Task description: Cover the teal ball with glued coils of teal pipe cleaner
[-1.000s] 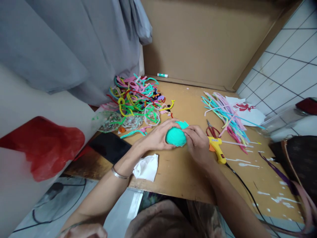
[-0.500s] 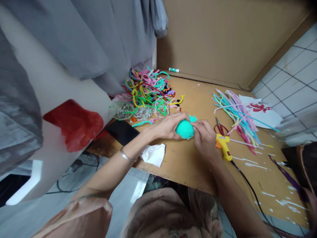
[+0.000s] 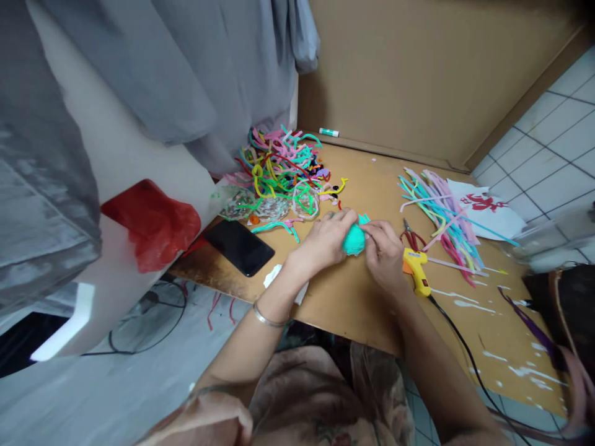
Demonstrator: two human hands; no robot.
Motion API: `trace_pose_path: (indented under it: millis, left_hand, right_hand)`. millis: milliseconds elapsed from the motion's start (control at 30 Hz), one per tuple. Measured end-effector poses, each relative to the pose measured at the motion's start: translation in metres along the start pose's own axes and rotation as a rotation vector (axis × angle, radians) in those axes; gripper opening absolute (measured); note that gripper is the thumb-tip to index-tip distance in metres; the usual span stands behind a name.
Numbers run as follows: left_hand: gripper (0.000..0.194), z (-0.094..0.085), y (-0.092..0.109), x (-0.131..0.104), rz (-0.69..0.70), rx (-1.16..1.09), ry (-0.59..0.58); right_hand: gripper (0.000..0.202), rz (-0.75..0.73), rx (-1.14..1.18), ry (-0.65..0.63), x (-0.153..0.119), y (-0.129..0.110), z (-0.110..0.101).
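Observation:
A turquoise, fuzzy-looking ball (image 3: 354,240) is held just above the brown table, with a small jagged turquoise piece sticking out at its far side. My left hand (image 3: 331,238) wraps round the ball from the left, its fingers curled over the top. From the right, my right hand (image 3: 383,248) pinches at the ball's upper edge near the jagged piece; whatever lies between those fingertips is too small to make out. Close by on the right lie a yellow glue gun (image 3: 419,271) and red-handled pliers (image 3: 411,239).
Tangled coloured pipe cleaners (image 3: 279,164) pile up at the back left, and a bundle of longer ones (image 3: 439,207) lies right. A black phone (image 3: 240,246) rests near the left edge. White paper (image 3: 272,275) sits under my left forearm. A glue stick (image 3: 329,132) lies at the back.
My left hand and forearm have shifted right and cover more of the ball and the white paper. More of the phone shows. My right hand stays pinched at the ball.

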State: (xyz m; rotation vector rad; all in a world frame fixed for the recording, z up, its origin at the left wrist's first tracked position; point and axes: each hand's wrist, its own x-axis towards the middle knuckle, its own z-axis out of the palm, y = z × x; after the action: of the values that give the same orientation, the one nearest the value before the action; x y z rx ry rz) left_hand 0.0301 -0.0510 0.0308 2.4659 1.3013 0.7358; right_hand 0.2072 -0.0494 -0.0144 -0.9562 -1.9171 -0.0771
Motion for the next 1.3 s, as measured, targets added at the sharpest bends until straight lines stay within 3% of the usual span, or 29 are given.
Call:
trace_pose_path:
  millis: [100, 233, 367, 733, 1300]
  left_hand:
    - [0.056, 0.015, 0.0, -0.006, 0.031, -0.094, 0.104]
    - [0.054, 0.033, 0.0, -0.009, 0.011, -0.173, 0.221]
    - [0.047, 0.042, 0.004, -0.003, -0.034, -0.161, 0.259]
    - [0.045, 0.048, -0.003, -0.005, -0.056, -0.172, 0.332]
    - [0.039, 0.046, -0.001, -0.001, -0.063, -0.11, 0.306]
  right_hand:
    - [0.026, 0.017, 0.037, 0.019, 0.0, 0.001, 0.0]
    - [0.026, 0.02, 0.067, 0.022, -0.001, 0.002, 0.001]
    - [0.027, 0.045, 0.054, 0.03, -0.001, 0.003, 0.001]
    - [0.027, 0.054, 0.062, 0.0, -0.002, 0.002, 0.001]
    - [0.025, 0.05, 0.062, 0.005, 0.0, 0.0, -0.001]
